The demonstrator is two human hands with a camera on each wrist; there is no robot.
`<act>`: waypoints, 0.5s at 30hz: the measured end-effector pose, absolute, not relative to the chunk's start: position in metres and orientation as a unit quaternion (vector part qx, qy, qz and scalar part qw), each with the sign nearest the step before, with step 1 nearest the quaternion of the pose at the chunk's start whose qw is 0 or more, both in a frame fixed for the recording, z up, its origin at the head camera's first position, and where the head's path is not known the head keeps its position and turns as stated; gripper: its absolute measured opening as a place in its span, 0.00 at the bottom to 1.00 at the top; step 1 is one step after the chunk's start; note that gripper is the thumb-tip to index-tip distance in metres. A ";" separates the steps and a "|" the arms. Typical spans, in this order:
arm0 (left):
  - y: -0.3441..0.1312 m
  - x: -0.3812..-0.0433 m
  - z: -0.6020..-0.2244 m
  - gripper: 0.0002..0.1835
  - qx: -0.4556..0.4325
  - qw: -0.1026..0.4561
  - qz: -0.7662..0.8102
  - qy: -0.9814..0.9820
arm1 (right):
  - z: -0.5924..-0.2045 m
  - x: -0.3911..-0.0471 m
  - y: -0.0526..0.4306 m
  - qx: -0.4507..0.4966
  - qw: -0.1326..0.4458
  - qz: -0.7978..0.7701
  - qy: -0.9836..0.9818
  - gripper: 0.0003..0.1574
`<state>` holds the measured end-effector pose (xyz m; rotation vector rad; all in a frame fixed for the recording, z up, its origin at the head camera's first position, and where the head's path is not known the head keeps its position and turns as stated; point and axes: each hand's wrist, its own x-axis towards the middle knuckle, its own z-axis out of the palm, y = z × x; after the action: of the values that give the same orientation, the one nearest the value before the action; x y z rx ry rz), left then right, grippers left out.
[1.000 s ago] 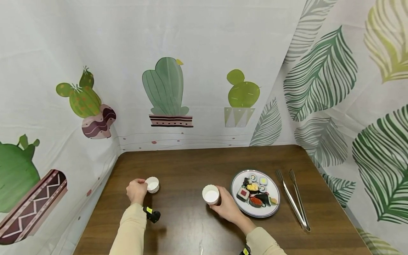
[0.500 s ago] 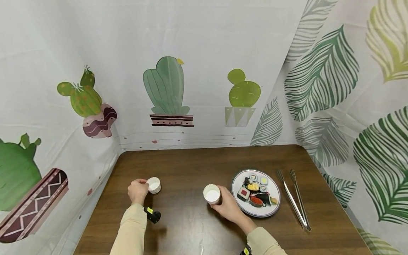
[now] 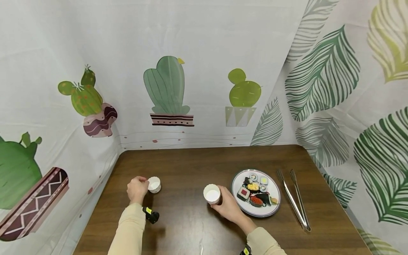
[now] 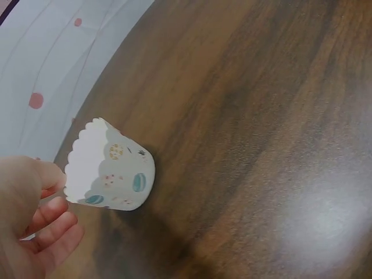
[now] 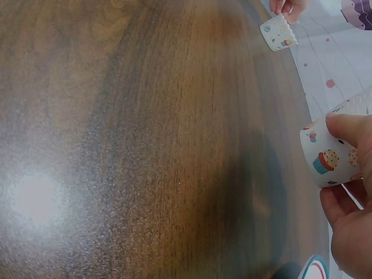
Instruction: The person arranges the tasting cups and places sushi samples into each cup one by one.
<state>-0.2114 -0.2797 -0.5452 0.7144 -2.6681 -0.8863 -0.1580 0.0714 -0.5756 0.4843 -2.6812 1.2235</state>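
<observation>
My left hand (image 3: 137,190) pinches the scalloped rim of a small white paper baking cup (image 3: 154,185) at the left of the table. Teal and pink pictures show on this cup (image 4: 119,174) in the left wrist view; I cannot tell whether its base touches the table. Near the middle, my right hand (image 3: 228,205) grips a second paper baking cup (image 3: 211,194) from its right side, thumb and fingers around the wall. Printed cupcakes decorate that second cup (image 5: 328,152) in the right wrist view. Its white inside faces up in the head view.
Right of my right hand sits a round white plate (image 3: 262,211) with dark rim lines, bearing several sushi pieces (image 3: 256,201). Metal tongs (image 3: 295,203) lie spread beside it. A printed cloth (image 3: 207,42) hangs along the back and sides of the brown table (image 3: 188,163).
The left wrist has swung slightly leftward over the last half second, its fingers staying at the cup's rim. The right hand and its cup have hardly moved.
</observation>
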 end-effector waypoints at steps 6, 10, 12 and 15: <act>-0.282 -0.214 -0.533 0.11 0.230 0.111 -0.297 -0.920 | -0.574 -0.157 0.071 0.162 0.074 0.407 -0.896 0.41; -0.281 -0.219 -0.524 0.11 0.216 0.095 -0.293 -0.927 | -0.572 -0.157 0.071 0.166 0.076 0.406 -0.895 0.41; -0.279 -0.222 -0.520 0.11 0.203 0.088 -0.293 -0.930 | -0.572 -0.158 0.071 0.166 0.075 0.410 -0.894 0.41; -0.276 -0.225 -0.512 0.11 0.181 0.085 -0.294 -0.934 | -0.573 -0.159 0.070 0.166 0.074 0.412 -0.893 0.42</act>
<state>-0.2249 -0.2756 -0.5124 0.5407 -2.7865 -0.8775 -0.1592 0.0704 -0.5728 0.4988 -2.6790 1.2374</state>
